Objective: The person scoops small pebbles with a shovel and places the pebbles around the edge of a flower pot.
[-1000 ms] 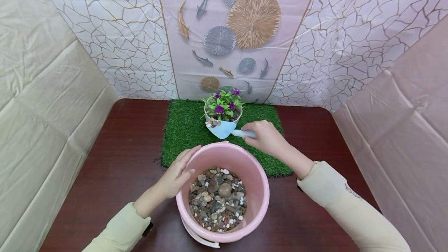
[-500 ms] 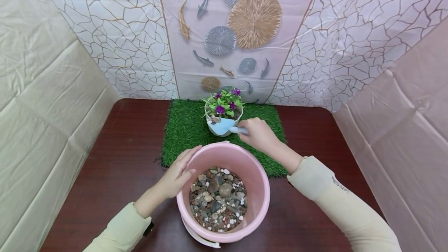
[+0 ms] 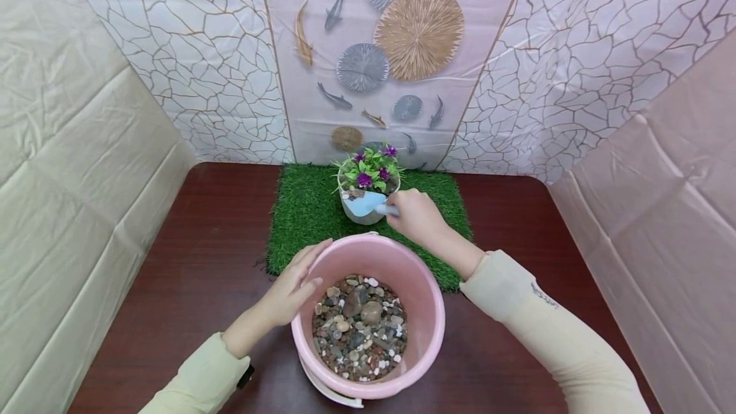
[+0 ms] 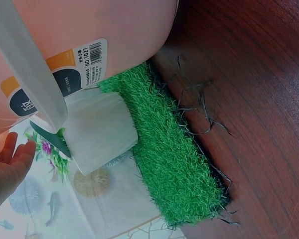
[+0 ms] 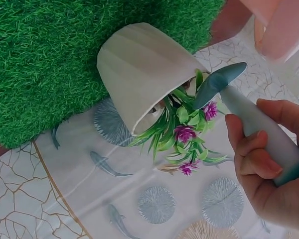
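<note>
My right hand (image 3: pixel 416 214) grips the handle of a light blue trowel (image 3: pixel 365 204), its fingers curled round it in the right wrist view. The blade carries several small pebbles (image 3: pixel 352 193) near its tip and stands at the front rim of a white flowerpot (image 5: pixel 144 69). In the pot grows a green plant with purple flowers (image 3: pixel 374 171). My left hand (image 3: pixel 292 287) rests on the left rim of a pink bucket (image 3: pixel 428 363), fingers straight. Inside the bucket lies a layer of mixed stones (image 3: pixel 359 337), with two larger brown ones among them.
Pot and bucket stand close together, the pot on a green turf mat (image 3: pixel 310 209). Beneath lies a dark red-brown table (image 3: pixel 218 241). A white bucket handle (image 3: pixel 330 395) hangs at the bucket's front. Cloth-covered walls (image 3: pixel 218 82) enclose the back and sides.
My right hand has carried the trowel and its pebbles away from me and slightly left, up to the pot's rim. The left hand has kept its place on the bucket.
</note>
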The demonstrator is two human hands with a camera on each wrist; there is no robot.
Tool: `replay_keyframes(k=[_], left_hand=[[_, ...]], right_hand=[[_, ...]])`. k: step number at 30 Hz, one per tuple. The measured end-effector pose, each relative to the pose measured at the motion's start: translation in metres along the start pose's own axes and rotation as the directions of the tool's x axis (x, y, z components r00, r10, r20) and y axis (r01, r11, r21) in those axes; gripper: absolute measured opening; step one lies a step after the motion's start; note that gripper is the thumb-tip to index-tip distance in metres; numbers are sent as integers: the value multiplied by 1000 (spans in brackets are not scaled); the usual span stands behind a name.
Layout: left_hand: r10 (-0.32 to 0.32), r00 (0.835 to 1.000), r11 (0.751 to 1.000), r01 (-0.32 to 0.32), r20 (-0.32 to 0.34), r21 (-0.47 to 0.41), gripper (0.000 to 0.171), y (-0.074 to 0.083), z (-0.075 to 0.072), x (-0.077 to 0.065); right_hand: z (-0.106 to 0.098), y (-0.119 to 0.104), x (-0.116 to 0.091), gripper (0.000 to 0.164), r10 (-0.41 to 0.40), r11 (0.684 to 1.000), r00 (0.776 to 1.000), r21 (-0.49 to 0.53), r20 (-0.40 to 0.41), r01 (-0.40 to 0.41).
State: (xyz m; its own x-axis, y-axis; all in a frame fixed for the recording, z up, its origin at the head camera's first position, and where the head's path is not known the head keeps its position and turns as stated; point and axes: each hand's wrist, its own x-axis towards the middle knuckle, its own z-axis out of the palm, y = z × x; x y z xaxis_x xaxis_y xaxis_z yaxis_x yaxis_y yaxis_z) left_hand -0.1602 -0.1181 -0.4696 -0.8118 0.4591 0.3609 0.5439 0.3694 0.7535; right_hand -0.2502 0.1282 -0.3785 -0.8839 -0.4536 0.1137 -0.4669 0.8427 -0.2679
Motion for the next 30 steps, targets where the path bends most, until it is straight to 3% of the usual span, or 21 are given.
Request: replay_keyframes(k=[8,17,30], left_hand=[[-11,1000,1000,11,-7,-7,59,2,0,0],[-6,1000,1000,6,-11,-4,59,0,1,0],[4,1000,1000,-4,-9,1,59,-2,1,0]], right_hand=[[-2,-3,6,10,34,999,999,-4,5,-34],[-2,-7,19,43,108,994,994,1,30,-108],[-4,-11,37,51,157,987,984,-48,89,-154]])
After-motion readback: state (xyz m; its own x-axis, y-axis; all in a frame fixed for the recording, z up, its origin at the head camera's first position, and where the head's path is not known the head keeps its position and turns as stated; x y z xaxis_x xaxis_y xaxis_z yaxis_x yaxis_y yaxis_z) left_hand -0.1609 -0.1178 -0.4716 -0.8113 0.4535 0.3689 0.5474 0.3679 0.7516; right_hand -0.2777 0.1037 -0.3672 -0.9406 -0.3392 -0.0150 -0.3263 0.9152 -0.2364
